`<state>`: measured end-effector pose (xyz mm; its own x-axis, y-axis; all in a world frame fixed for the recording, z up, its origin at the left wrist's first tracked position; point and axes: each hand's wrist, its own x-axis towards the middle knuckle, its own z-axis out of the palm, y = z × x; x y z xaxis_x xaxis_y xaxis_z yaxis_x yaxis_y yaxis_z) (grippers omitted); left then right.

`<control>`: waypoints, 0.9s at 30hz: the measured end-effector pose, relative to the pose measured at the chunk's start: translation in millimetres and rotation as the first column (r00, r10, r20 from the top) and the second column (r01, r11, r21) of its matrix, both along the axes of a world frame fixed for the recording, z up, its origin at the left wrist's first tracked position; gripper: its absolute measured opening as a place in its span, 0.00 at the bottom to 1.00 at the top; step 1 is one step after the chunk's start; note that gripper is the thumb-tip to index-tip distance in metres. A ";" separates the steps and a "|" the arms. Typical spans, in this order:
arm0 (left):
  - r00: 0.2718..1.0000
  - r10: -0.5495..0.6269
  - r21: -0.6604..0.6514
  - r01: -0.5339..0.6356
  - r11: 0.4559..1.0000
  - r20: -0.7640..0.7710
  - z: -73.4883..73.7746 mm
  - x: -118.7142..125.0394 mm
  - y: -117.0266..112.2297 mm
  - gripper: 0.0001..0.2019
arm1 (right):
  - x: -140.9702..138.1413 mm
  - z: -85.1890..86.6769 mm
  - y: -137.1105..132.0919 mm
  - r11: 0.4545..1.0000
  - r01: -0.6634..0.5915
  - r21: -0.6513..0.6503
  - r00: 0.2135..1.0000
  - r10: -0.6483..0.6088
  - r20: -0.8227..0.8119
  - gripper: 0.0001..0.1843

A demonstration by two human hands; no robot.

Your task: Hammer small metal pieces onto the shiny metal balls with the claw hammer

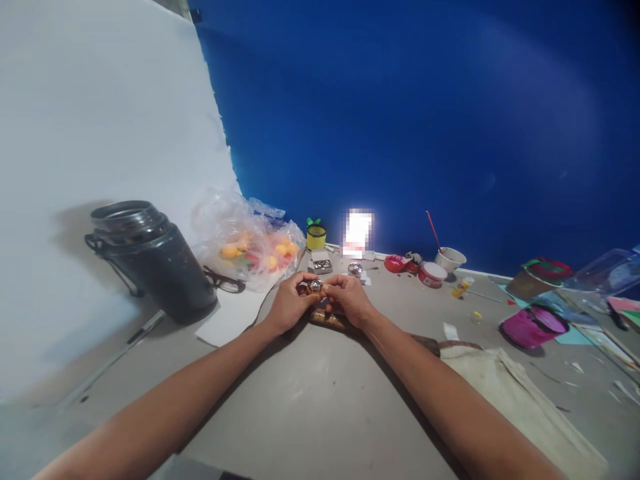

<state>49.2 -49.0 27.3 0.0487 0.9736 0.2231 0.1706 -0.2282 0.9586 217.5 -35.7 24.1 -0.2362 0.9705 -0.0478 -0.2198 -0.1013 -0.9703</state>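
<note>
Far left, a clear plastic bag (220, 217) holds orange balls (231, 251). Left hand (290, 303) and right hand (352, 300) pinch a round silver ball (315, 286).

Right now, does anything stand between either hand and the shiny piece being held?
Nothing visible: the left hand holds the shiny piece, and the right hand's fingers are right up at it, though contact is too small to tell. The brown rod lies lower in view, not between them.

Your grey table (300, 407) carries a dark flask (160, 267), white paper (227, 313), a plastic bag (250, 230) and a small box (323, 267); on your right it bears a white cup (452, 259), a pink tub (530, 329) and a pale cloth (515, 393).
</note>
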 end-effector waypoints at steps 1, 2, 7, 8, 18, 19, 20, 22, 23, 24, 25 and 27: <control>1.000 0.003 0.002 -0.003 1.000 -0.006 -0.5 0.2 0.0 0.19 | -0.1 -0.1 0.3 1.000 -0.004 -0.001 1.000 0.004 0.002 0.16; 1.000 0.005 0.003 -0.005 1.000 -0.013 -0.7 0.4 -0.2 0.19 | -0.1 -0.2 0.5 1.000 -0.010 -0.002 1.000 0.010 0.003 0.15; 0.999 0.015 0.008 -0.014 1.000 -0.044 1.9 2.4 -3.6 0.18 | 0.6 -1.2 1.3 1.000 -0.020 -0.001 1.000 0.020 -0.001 0.15; 0.999 0.018 0.006 -0.018 1.000 -0.041 2.5 2.8 -4.0 0.18 | 0.7 -1.4 1.5 1.000 -0.019 0.004 1.000 0.019 -0.008 0.16; 0.954 -0.001 -0.159 0.051 0.986 0.301 0.4 -5.0 4.8 0.25 | 0.9 1.3 -3.6 0.990 0.029 0.138 0.964 -0.064 0.258 0.20; 0.940 -0.002 -0.157 0.059 0.986 0.341 0.1 -6.6 5.7 0.25 | 2.0 5.3 -7.2 0.976 -0.025 0.217 0.915 -0.065 0.398 0.19; 0.929 -0.002 -0.150 0.062 0.987 0.371 0.0 -8.2 6.6 0.25 | 3.2 9.9 -11.3 0.951 -0.117 0.286 0.835 -0.062 0.547 0.16; 0.919 0.010 -0.132 0.046 0.990 0.395 0.6 -11.4 8.3 0.25 | 5.9 19.1 -19.6 0.911 -0.277 0.306 0.597 -0.086 0.798 0.17; 0.918 0.021 -0.126 0.032 0.991 0.397 1.0 -13.1 9.4 0.25 | 7.1 22.9 -23.2 0.897 -0.335 0.289 0.474 -0.104 0.875 0.19; 0.918 0.034 -0.121 0.015 0.993 0.396 1.4 -14.9 10.7 0.25 | 8.2 25.6 -25.9 0.891 -0.383 0.243 0.366 -0.095 0.926 0.20; 0.918 0.043 -0.114 0.003 0.993 0.394 1.6 -16.8 12.4 0.25 | 9.2 27.3 -27.8 0.885 -0.419 0.203 0.290 -0.081 0.954 0.19; 0.917 0.057 -0.108 -0.016 0.994 0.394 1.4 -20.9 16.6 0.25 | 11.3 29.0 -28.7 0.877 -0.457 0.147 0.216 -0.051 0.975 0.14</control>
<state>28.3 -32.4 28.7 -0.0594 0.9913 0.1176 -0.2213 -0.1279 0.9668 228.8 -64.4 53.0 -0.4532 0.8863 -0.0959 0.8361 0.3852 -0.3905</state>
